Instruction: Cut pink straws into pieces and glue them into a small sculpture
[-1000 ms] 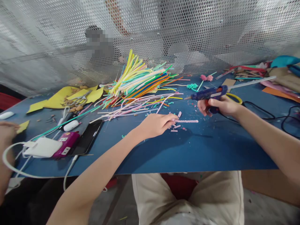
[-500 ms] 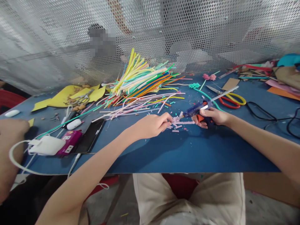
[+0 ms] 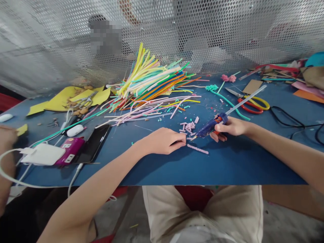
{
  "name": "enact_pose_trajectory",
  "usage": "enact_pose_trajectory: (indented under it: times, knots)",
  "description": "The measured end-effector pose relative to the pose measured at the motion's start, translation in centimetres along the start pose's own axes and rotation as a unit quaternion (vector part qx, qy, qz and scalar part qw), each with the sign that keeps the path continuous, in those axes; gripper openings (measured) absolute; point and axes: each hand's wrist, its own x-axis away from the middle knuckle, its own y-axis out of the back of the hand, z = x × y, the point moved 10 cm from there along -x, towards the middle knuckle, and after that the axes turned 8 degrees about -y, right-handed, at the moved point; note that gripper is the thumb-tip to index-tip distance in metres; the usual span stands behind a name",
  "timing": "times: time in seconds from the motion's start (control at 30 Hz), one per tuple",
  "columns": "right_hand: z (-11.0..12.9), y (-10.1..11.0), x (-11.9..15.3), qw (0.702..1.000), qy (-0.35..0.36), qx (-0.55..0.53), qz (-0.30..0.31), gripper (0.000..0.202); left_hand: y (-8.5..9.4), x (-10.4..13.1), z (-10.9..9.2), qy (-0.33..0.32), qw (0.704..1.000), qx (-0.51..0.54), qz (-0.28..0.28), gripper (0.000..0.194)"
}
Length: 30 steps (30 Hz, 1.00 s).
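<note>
My right hand (image 3: 227, 129) is wrapped around a dark blue hot glue gun (image 3: 209, 127), with a long clear glue stick (image 3: 246, 98) jutting from its back. The gun's nozzle points down and left, close to my left fingertips. My left hand (image 3: 168, 140) is closed in a pinch at the near end of a thin, bumpy pale pink stick (image 3: 198, 149), which slants out to the right; the pinched end is hidden by the fingers. Just beyond the nozzle lies a little heap of short cut pink pieces (image 3: 189, 126).
Colourful sticks (image 3: 154, 79) are piled at the back, with loose pink ones in front. Red-and-yellow-handled scissors (image 3: 253, 103), a teal flower stem (image 3: 227, 103) and a black cable (image 3: 288, 118) lie right. A phone (image 3: 95, 145) and purple adapter (image 3: 71, 152) sit left, near another person's arm (image 3: 7, 158).
The pink stick has swung from level to slanting down toward me. The glue gun's nozzle has moved down and slightly left, and both hands are lower, clear of the cut pieces.
</note>
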Motion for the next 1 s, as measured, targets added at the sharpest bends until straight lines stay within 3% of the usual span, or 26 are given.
enact_pose_trajectory:
  times: [1.0]
  knots:
    - [0.93,-0.36,-0.74,0.996,-0.042,0.075,-0.038,0.057,-0.59,-0.05,0.38,0.021,0.999,0.031,0.015,0.020]
